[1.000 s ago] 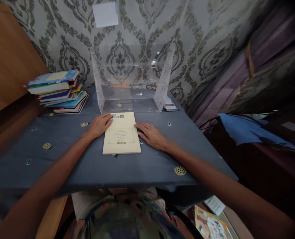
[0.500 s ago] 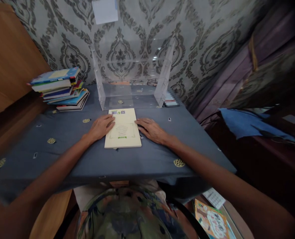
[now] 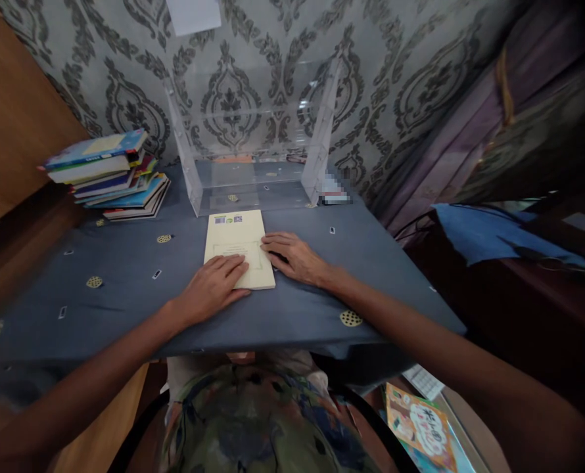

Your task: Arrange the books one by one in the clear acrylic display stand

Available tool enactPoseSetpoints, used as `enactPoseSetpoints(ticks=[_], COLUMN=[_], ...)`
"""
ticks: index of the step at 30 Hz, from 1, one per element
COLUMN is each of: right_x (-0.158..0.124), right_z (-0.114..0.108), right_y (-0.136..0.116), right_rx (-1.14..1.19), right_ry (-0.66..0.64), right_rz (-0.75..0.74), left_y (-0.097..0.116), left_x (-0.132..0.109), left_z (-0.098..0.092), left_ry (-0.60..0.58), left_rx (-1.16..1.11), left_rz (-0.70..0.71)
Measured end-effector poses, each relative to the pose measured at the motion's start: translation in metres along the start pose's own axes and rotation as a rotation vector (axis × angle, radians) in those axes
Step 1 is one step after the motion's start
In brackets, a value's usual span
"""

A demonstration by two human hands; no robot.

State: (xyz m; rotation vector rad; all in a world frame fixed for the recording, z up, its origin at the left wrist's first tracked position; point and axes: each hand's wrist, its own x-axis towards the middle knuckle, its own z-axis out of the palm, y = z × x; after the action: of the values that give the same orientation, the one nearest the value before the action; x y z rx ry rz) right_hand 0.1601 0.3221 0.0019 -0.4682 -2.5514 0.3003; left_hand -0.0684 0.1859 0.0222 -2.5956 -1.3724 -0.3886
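Note:
A cream-coloured book lies flat on the cloth-covered table, its printed cover up, with a small barcode and a green mark near the far edge. My left hand rests across the book's near left part, fingers stretched over the printed frame and thumb by the near edge. At the right edge, the fingertips of my right hand touch the book, the fingers extended and the thumb apart from them. Just beyond the book stands a clear plastic shelf rack.
A stack of books leans unevenly at the left back. A patterned wall rises behind the table. On the right hang a purple curtain and a blue cloth. Below the table's right side lies an orange-covered book.
My left hand has slid from the book's far left edge toward me and onto its near part. My right hand stays at the right edge. The view has shifted slightly.

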Motion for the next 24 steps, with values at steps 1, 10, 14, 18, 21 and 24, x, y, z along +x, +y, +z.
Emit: enactPoseSetpoints(ticks=[1,10,14,18,21,24], right_x=[0.0,0.0,0.001,-0.001,-0.001,0.007], right_z=[0.0,-0.008,-0.01,-0.013,-0.013,-0.008], right_y=[0.0,0.001,0.0,-0.002,0.0,0.011], right_rx=[0.014,0.137,0.185,0.237,0.252,0.187], right_ry=[0.003,0.01,0.022,0.056,0.074,0.037], right_rz=[-0.001,0.01,0.019,0.014,0.008,0.007], left_y=[-0.001,0.001,0.002,0.003,0.003,0.005], left_x=[0.002,0.008,0.01,0.008,0.008,0.011], left_z=[0.0,-0.014,-0.018,-0.018,-0.018,-0.018], left_ry=[-0.001,0.065,0.063,0.092,0.121,0.085], left_rx=[0.023,0.022,-0.001,0.01,0.024,0.051], left_rz=[0.02,0.059,0.043,0.083,0.126,0.132])
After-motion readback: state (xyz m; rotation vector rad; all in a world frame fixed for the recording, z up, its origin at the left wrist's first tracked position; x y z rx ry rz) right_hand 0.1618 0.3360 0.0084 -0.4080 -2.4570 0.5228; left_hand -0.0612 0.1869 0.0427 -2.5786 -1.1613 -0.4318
